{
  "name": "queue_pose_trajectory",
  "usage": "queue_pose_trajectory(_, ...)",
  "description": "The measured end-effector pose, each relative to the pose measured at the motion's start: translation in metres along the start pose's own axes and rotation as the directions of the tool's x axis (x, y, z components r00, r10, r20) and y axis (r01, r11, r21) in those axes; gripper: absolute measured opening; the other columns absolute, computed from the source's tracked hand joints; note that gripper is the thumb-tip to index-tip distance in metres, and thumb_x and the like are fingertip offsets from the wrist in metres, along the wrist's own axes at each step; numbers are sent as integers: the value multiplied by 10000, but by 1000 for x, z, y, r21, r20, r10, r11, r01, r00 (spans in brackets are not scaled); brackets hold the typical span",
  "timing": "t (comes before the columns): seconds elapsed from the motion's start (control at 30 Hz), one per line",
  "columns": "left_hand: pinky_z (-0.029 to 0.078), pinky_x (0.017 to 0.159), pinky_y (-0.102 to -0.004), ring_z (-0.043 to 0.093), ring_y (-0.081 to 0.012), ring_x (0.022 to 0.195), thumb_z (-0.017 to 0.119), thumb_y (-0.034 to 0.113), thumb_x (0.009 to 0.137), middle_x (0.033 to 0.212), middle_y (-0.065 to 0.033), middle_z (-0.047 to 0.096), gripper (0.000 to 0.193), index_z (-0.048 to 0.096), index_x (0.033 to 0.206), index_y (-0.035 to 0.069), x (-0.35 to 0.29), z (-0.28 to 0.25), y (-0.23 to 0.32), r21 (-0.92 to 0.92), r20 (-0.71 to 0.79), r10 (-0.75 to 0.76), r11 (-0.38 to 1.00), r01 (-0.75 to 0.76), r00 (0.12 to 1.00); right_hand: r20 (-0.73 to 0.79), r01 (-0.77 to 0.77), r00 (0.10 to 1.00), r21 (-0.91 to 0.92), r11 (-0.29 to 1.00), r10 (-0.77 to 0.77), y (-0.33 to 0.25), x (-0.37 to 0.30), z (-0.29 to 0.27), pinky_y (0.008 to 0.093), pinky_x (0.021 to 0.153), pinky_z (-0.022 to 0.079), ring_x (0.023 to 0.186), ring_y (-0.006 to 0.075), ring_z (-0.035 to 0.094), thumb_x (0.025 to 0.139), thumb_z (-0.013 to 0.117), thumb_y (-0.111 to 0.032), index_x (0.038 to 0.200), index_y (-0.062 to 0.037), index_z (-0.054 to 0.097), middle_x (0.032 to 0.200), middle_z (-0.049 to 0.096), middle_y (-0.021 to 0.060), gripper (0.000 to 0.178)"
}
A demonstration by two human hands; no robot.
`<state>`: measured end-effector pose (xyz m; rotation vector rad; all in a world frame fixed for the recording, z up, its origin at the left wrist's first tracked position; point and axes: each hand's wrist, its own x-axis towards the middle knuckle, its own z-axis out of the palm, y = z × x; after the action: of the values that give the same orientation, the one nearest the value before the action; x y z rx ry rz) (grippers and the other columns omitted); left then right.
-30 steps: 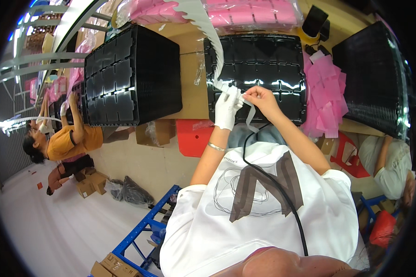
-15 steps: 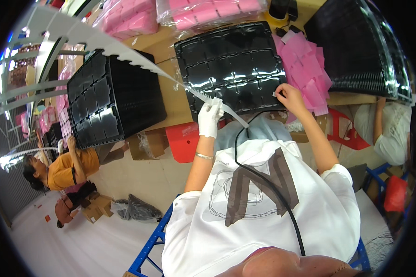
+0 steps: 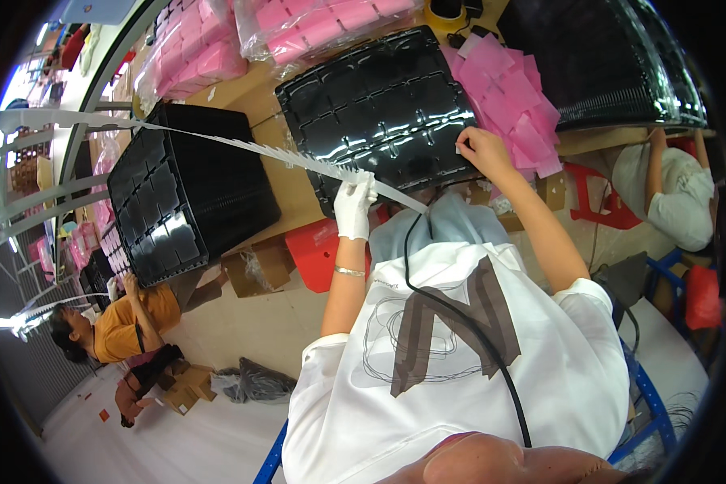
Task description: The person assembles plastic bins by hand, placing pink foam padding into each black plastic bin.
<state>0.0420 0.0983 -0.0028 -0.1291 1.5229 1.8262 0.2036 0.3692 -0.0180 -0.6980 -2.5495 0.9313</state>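
A black plastic tray (image 3: 371, 97) with rows of shallow compartments lies tilted in front of me. My left hand (image 3: 352, 211), in a white glove, is closed on a long white strip (image 3: 254, 147) with a toothed edge, just at the tray's near left side. The strip runs from the upper left through the fingers, and its tail hangs toward my lap. My bare right hand (image 3: 487, 155) pinches a small white piece (image 3: 460, 148) at the tray's right edge. Pink sheets (image 3: 504, 97) lie in a loose heap beside that edge.
Tall stacks of black trays stand at left (image 3: 234, 173) and right (image 3: 597, 64). Bagged pink bundles (image 3: 323, 28) lie behind the tray. A red stool (image 3: 310, 254) is below the table edge. Co-workers sit at left (image 3: 141, 319) and right (image 3: 678, 198). A black cable (image 3: 468, 323) crosses my shirt.
The whole view has shifted, so the tray and pink sheets appear further left. The strip now hangs at a flatter angle. Both hands keep their grips, the right still by the tray's right edge.
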Motion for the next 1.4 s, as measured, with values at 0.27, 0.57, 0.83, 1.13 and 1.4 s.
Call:
queue_pose_trajectory(0.27, 445, 599, -187, 564, -62, 681, 654, 120, 930, 911, -37, 661, 205, 639, 1090, -9, -2, 2, -2, 18, -9, 21, 1000, -21, 1000, 166, 228, 958, 43, 973, -232, 9, -9, -20, 318, 591, 447, 650, 193, 573, 807, 712, -146, 818, -70, 660, 705, 622, 34, 93)
queue_pose_trajectory(0.57, 462, 578, -251, 589, -90, 659, 705, 91, 879, 854, -55, 672, 140, 697, 974, -13, -50, -18, -16, 598, -11, 266, 775, -207, 964, 466, -661, 667, 729, 174, 582, 95, -146, -55, 225, 498, 304, 540, 44, 413, 902, 631, -185, 886, -74, 597, 679, 495, -50, 117)
queue_pose_trajectory(0.83, 451, 578, -227, 543, -48, 670, 720, 98, 889, 882, -22, 666, 115, 709, 963, 10, -60, -30, -50, 681, 149, 372, 633, -368, 916, -154, -946, 212, 214, 242, 965, 372, -270, -43, 416, 811, 519, 859, 370, 642, 875, 578, -270, 1094, -10, 641, 979, 680, 173, 345)
queue_pose_trajectory(1.13, 504, 732, -400, 660, -340, 799, 707, 284, 868, 871, -187, 693, 252, 741, 904, 37, -91, -95, -67, 899, -31, 281, 427, -96, 959, 851, -650, 431, 62, 758, 300, 80, -81, -97, 290, 655, 541, 718, 150, 670, 845, 681, -132, 860, 25, 701, 775, 709, 108, 159)
queue_pose_trajectory(1.4, 506, 705, -430, 644, -363, 770, 733, 326, 842, 816, -204, 663, 310, 729, 823, 17, -79, -111, -83, 941, -42, 304, 332, -64, 952, -110, 296, 955, 442, 847, -276, -80, 194, -20, 319, 771, 538, 848, 216, 693, 896, 566, -30, 981, -14, 694, 944, 708, 119, 155)
